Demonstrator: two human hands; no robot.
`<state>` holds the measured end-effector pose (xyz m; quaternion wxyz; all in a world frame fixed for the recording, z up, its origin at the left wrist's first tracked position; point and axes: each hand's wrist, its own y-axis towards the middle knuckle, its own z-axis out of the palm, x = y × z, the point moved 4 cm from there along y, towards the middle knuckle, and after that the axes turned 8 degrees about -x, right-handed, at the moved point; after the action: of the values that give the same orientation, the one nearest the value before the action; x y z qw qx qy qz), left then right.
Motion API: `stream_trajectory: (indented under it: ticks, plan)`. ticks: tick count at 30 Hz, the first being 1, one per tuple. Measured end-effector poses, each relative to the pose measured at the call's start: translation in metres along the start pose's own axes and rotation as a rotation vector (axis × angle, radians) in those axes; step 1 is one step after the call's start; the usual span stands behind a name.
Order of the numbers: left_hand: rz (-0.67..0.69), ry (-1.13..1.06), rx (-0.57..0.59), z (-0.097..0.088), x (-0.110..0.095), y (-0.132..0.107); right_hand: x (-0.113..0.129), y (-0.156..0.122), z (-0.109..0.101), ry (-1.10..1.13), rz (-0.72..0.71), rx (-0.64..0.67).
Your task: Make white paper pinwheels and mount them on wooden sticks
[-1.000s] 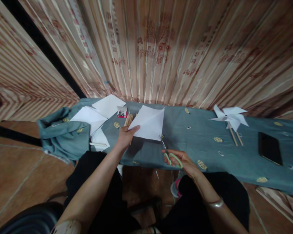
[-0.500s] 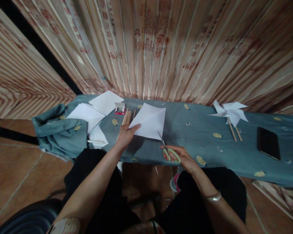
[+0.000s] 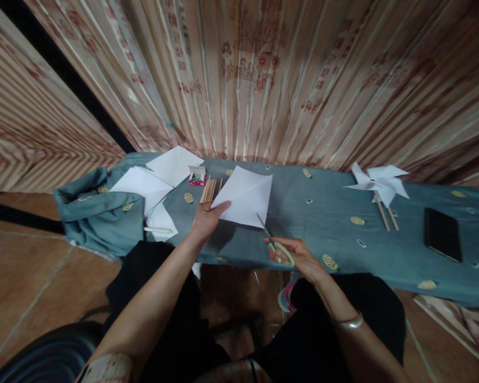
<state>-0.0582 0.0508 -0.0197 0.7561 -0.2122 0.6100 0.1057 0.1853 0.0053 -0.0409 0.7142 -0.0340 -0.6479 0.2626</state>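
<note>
A square white sheet of paper (image 3: 247, 194) with a faint crease is pinched at its left corner by my left hand (image 3: 208, 217), thumb on top. My right hand (image 3: 293, 255) grips scissors (image 3: 282, 253) with pale green handles. Their blades reach the paper's lower right corner, one blade lying over it. How far the cut runs into the sheet I cannot tell. Just behind my left hand lies a bundle of wooden sticks (image 3: 209, 190), partly hidden by the hand and the paper.
Loose white sheets (image 3: 141, 183) lie at the left, a white pen-like stick (image 3: 158, 230) across one. Near them stands a small open red-and-white box (image 3: 197, 176) of metal pins. To the right are paper pinwheels (image 3: 379, 183) on sticks and a black phone (image 3: 443, 234).
The view has shifted very slightly. Both hands, the paper and the scissors hold nearly the same positions, with the blades still at the corner.
</note>
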Motion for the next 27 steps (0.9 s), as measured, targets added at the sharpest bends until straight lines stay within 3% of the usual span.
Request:
stream_trajectory:
  ticks: [14,20,27]
  plan:
    - [-0.016,0.007,-0.006,-0.0002,-0.0016,-0.0012,0.0000,0.0012,0.0007,0.022,0.067,-0.055]
    - [-0.036,0.005,0.064,0.0032,0.0017,-0.0051,0.0013,0.0002,0.0005,0.028,0.041,-0.046]
    - [-0.048,0.022,0.052,0.0026,0.0046,-0.0058,-0.0013,0.0014,-0.0005,0.010,0.041,-0.020]
